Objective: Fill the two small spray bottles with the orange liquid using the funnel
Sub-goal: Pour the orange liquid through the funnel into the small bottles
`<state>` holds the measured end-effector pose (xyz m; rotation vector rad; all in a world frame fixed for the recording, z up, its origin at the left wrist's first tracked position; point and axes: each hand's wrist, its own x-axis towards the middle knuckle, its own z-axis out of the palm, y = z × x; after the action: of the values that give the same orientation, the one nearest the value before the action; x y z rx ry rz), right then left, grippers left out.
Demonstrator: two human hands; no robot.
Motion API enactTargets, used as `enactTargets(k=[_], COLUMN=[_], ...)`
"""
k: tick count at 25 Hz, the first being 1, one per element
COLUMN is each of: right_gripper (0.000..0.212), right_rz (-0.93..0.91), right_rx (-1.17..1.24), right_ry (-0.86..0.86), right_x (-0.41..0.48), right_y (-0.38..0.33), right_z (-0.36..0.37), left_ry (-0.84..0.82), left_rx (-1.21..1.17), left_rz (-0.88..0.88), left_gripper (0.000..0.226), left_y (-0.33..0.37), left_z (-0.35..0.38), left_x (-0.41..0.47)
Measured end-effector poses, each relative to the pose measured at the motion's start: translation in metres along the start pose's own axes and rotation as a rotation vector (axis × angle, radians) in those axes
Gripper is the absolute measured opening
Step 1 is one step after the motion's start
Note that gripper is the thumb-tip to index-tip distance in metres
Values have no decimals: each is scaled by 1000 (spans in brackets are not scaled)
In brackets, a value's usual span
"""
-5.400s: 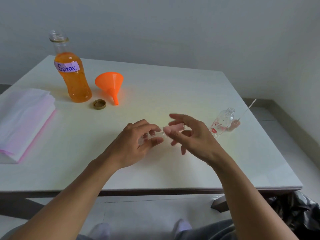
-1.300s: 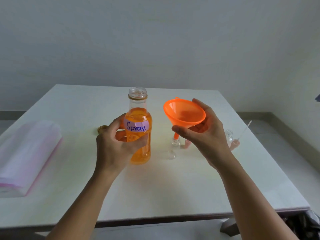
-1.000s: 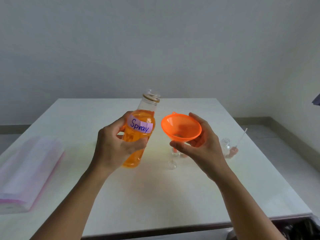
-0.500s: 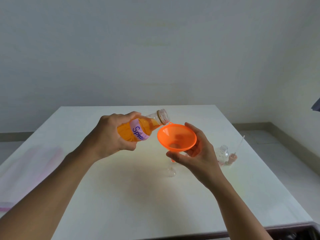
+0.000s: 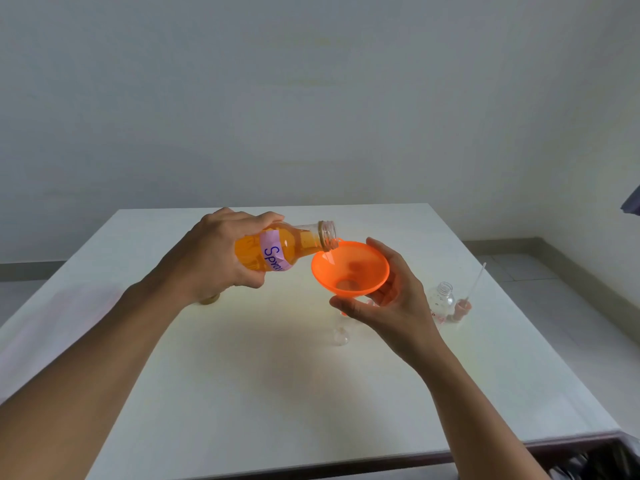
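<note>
Head view, change: half a second ago the big bottle (image 5: 287, 249) was tilted less; now it lies near level at frame centre, mouth over the funnel (image 5: 349, 268) rim, and pouring is likely starting.
Left hand (image 5: 214, 252): wrapped tight round the big bottle's body.
Right hand (image 5: 391, 303): cupped under the funnel, fingers closed on its cone.
Small spray bottle under funnel: mostly hidden by the right hand.
Second spray bottle (image 5: 441, 301): right of centre on the table (image 5: 277, 393), empty, uncapped.
</note>
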<state>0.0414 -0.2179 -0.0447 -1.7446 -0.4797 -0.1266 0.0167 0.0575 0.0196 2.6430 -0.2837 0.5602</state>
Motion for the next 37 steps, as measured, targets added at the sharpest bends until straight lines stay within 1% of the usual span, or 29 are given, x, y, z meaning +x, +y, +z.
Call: enactTargets(k=[9,18,33,37], right_gripper=[95,95,101,100], right_rz=[-6,-12,1,0], right_rx=[5,-5,25,21], right_ry=[-4,-4,-2,-3], right_x=[1,1,3,3], right_y=[3,3,2,2], right_z=[0,0,0,0], left_ry=[11,-13,-10,-12], left_rx=[80,125,132,132], left_rz=[57,55,68,73], left_gripper=[88,91,91,91], left_y=[-1,-1,0,1], left_z=[-4,-6,-4,-5], left_x=[5,6,5,6])
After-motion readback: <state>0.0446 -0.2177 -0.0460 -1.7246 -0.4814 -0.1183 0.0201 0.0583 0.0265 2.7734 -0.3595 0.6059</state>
